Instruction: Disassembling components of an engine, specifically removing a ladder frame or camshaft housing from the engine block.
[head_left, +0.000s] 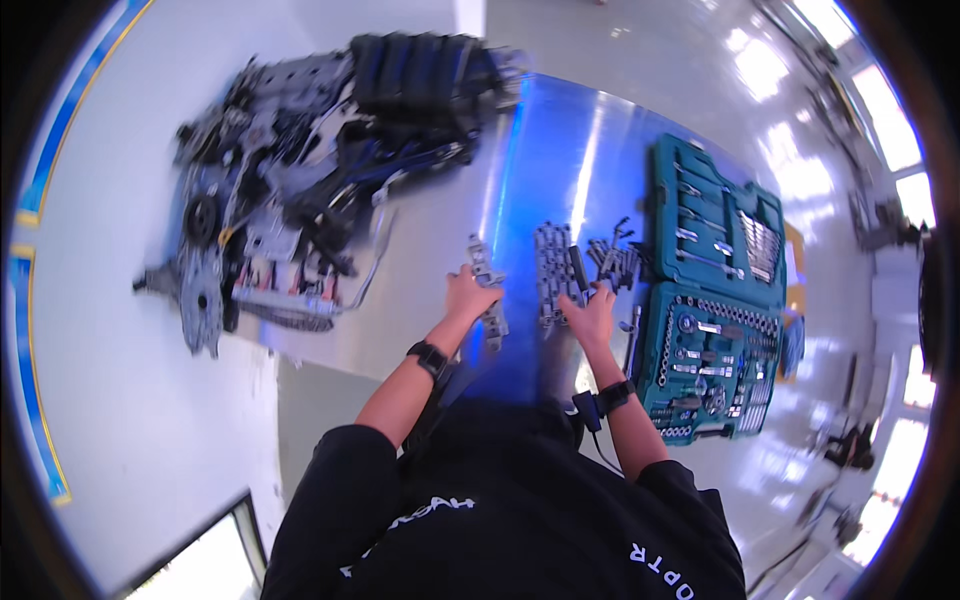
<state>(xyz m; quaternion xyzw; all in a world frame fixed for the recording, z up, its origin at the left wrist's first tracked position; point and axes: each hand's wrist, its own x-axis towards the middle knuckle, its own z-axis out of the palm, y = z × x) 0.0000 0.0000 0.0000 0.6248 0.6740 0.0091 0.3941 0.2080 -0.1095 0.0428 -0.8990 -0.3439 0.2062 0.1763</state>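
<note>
My left hand (472, 297) is closed around a notched silver metal strip (494, 326), whose ends show above and below the fingers. My right hand (592, 318) is over the near edge of a group of metal parts, thumb and fingers apart, and I make out nothing held in it. Just left of it lie rows of silver slotted metal pieces (551, 262). A short black cylindrical part (578, 268) is beyond its fingertips. To the right sits a cluster of bolt-like parts (618, 258). Fine detail around the fingertips is blurred.
A partly stripped engine (290, 170) with a black ribbed cover (420, 80) fills the table's left side. On the right an unfolded green tool case (665, 225) holds wrenches and sockets. A long metal tool (633, 340) lies beside it. The shiny metal table (540, 130) lies beneath.
</note>
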